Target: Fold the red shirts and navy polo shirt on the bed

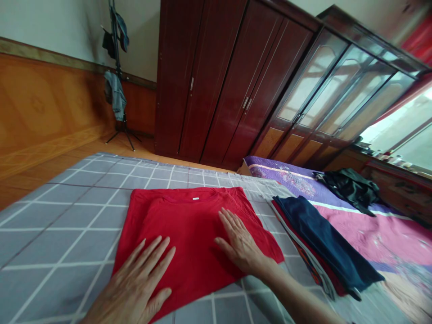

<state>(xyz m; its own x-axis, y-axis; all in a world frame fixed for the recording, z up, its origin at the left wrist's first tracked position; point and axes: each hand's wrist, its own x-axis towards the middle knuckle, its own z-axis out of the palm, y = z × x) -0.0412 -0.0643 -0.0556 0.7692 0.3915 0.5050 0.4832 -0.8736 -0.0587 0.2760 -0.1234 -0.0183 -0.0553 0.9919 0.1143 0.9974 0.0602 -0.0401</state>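
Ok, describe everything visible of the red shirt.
The red shirt looks like soft, plain knit, with a round neckline and small white label. It lies flat, apparently folded, slightly creased, on the gray checked sheet, neckline at the far edge. The left hand and right hand appear to rest on it.

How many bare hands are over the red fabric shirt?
2. The left hand is spread over the near left part of the red fabric shirt; the right hand is over its right side. No other hands show.
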